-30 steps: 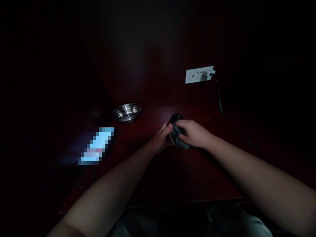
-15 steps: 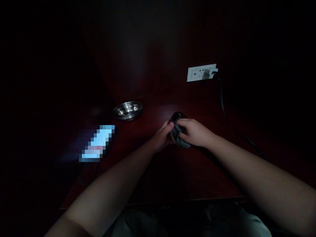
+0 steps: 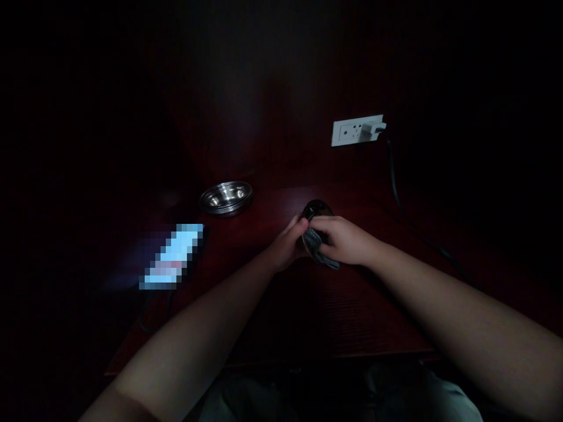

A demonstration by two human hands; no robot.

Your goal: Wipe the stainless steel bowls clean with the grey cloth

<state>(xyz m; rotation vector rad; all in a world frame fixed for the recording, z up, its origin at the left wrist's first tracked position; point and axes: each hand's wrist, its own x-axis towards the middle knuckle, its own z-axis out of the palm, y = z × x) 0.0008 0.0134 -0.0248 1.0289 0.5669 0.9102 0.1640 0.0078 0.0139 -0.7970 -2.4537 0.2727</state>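
In dim light both my hands meet at the middle of a dark red wooden table point(image 3: 352, 316). My left hand point(image 3: 288, 243) is closed around the side of a small dark round object point(image 3: 317, 209), its thumb at the rim. My right hand point(image 3: 345, 239) is closed on a grey cloth point(image 3: 317, 249) and presses it against that object. The cloth hangs a little below my right fingers. What exactly the round object is stays too dark to make out.
A shiny metal dish point(image 3: 226, 198) sits at the back left of the table. A lit phone point(image 3: 172, 257) lies to the left. On the back wall a white socket point(image 3: 356, 130) holds a plug, whose black cable point(image 3: 396, 187) runs down to the right.
My hands stay on the round object. The cloth has shifted slightly under my right fingers. The view has moved a little.
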